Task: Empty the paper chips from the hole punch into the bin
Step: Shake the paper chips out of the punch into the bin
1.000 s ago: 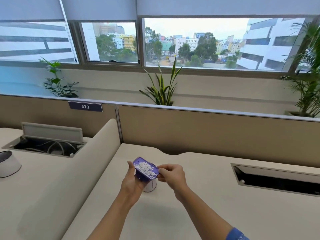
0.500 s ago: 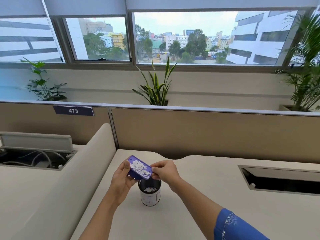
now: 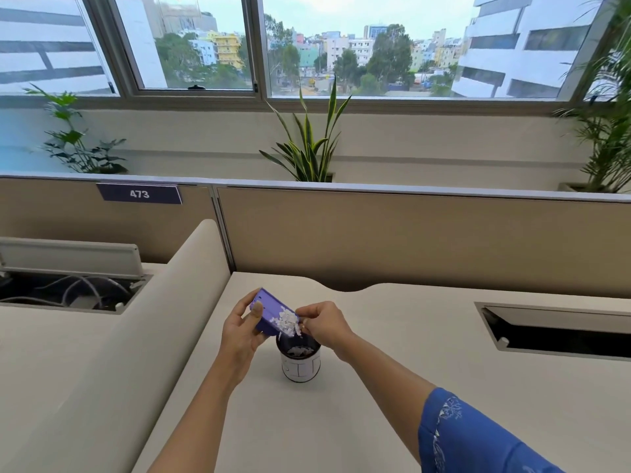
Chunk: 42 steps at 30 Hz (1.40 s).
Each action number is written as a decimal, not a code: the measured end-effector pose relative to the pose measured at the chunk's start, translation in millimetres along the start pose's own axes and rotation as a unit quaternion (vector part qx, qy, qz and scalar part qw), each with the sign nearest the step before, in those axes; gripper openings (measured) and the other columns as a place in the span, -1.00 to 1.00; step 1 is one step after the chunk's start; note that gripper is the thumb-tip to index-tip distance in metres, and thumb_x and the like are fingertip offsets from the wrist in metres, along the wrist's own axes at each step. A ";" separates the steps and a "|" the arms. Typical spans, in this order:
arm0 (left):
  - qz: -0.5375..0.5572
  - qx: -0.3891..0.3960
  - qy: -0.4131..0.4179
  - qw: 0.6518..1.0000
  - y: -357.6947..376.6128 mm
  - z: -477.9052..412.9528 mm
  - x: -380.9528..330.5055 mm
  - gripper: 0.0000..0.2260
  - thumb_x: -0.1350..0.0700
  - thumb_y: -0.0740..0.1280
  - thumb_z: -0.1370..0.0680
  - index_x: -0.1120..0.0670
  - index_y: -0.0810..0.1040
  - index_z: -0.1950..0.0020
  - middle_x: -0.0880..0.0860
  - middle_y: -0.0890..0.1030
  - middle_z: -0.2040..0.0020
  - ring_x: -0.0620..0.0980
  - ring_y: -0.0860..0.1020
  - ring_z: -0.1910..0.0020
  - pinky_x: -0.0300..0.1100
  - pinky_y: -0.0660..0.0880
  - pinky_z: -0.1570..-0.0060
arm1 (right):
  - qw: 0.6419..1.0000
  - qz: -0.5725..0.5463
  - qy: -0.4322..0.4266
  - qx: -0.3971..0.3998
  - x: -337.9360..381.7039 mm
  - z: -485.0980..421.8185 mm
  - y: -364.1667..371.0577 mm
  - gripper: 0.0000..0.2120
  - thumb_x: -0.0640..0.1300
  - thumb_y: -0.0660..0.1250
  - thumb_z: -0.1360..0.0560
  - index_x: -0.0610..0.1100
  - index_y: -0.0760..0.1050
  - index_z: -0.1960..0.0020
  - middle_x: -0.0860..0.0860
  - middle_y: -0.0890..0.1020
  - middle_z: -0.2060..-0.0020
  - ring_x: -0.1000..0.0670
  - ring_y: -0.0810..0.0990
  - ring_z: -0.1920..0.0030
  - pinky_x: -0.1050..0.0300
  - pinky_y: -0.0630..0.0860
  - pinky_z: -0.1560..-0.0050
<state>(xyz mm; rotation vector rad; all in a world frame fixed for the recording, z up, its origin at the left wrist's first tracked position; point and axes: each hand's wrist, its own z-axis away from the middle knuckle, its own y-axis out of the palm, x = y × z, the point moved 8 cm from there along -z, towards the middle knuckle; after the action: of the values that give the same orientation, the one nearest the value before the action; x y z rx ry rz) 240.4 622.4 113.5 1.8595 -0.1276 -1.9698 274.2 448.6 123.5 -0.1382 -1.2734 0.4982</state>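
Observation:
A purple hole punch tray (image 3: 267, 310) is tilted down to the right over a small white bin (image 3: 300, 365) with a dark rim on the desk. White paper chips (image 3: 288, 323) are heaped at the tray's lower edge and spill over the bin's mouth; more chips lie inside the bin. My left hand (image 3: 240, 331) grips the tray's left end from below and behind. My right hand (image 3: 322, 322) pinches the tray's lower right corner, just above the bin's rim.
The beige desk (image 3: 375, 387) has an open cable slot (image 3: 560, 332) at the right. A curved divider (image 3: 153, 322) runs along the left, with a cable well (image 3: 68, 288) beyond it. A tan partition (image 3: 409, 240) closes the back, with plants behind it.
The tray has tipped further down to the right, and the chips have slid to its lower edge and begun falling into the bin. The camera has moved closer.

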 end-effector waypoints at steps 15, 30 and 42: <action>-0.055 0.014 0.029 0.998 3.4 1.2 -6.4 -0.64 -0.03 0.35 -0.47 -0.08 0.52 -0.27 0.21 0.62 -0.18 0.19 0.62 -0.12 -0.06 0.66 0.07 | 0.994 0.100 -0.047 -0.016 0.3 -6.3 -1.7 -0.73 -0.37 0.24 -0.52 -0.27 0.63 -0.15 -0.19 0.69 -0.06 -0.14 0.65 -0.09 -0.03 0.60 -0.12; -0.138 0.042 0.092 0.985 8.2 4.5 -17.3 -0.66 0.01 0.37 -0.49 -0.15 0.52 -0.27 0.15 0.67 -0.11 0.10 0.65 -0.07 -0.09 0.64 0.03 | 0.987 0.131 -0.081 -0.035 -0.3 2.7 -3.2 -0.69 -0.39 0.24 -0.48 -0.17 0.69 -0.05 -0.13 0.72 0.03 -0.01 0.62 0.16 0.21 0.51 0.15; -0.188 0.077 0.119 0.972 16.7 9.5 -25.6 -0.62 0.04 0.37 -0.49 -0.10 0.50 -0.31 0.16 0.63 -0.16 0.12 0.62 -0.10 -0.13 0.63 0.03 | 0.985 0.143 -0.094 -0.001 0.3 7.6 0.1 -0.64 -0.40 0.19 -0.48 -0.20 0.63 -0.16 -0.14 0.70 -0.07 -0.01 0.60 0.07 0.20 0.53 0.05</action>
<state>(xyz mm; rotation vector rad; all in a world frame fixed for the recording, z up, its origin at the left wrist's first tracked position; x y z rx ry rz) 235.5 614.5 144.1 2.3471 0.1616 -1.9974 267.0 447.6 126.0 -0.2845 -1.4462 0.7706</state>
